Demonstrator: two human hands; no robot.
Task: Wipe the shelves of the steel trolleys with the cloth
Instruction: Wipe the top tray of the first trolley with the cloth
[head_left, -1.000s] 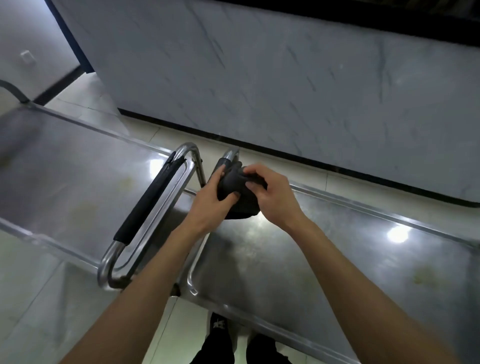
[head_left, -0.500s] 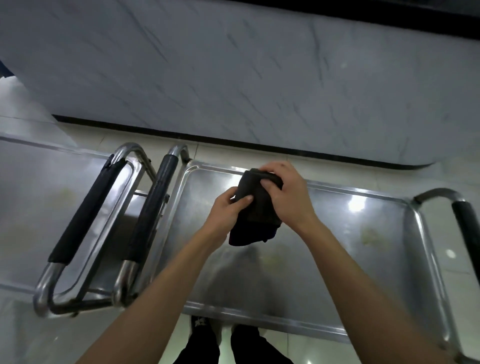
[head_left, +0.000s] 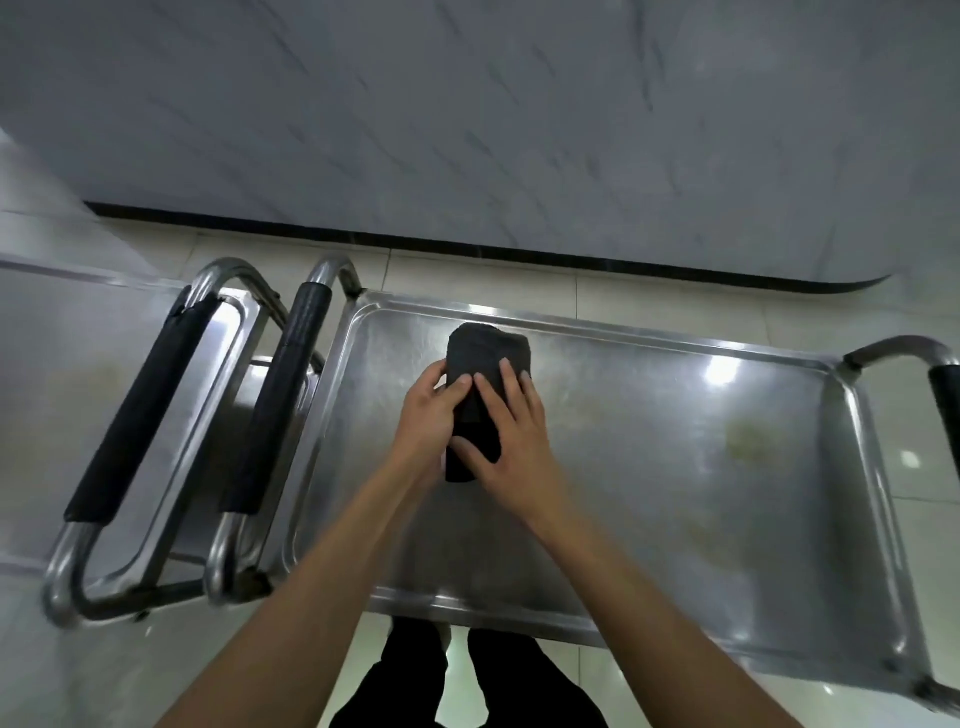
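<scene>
Head view looks down on my two hands pressing a folded dark cloth (head_left: 485, 358) flat on the top shelf (head_left: 649, 467) of a steel trolley (head_left: 878, 519), toward its far left part. My left hand (head_left: 428, 415) lies along the cloth's left edge, fingers (head_left: 457, 387) nearly straight on top of it. My right hand (head_left: 511, 441) covers the right and near part, fingers (head_left: 506, 376) spread flat over the fabric and thumb across its near end. The far end of the cloth sticks out beyond all my fingertips. A second trolley (head_left: 67, 415) stands just left, its black-padded handle (head_left: 140, 410) beside this trolley's own padded handle (head_left: 280, 405).
</scene>
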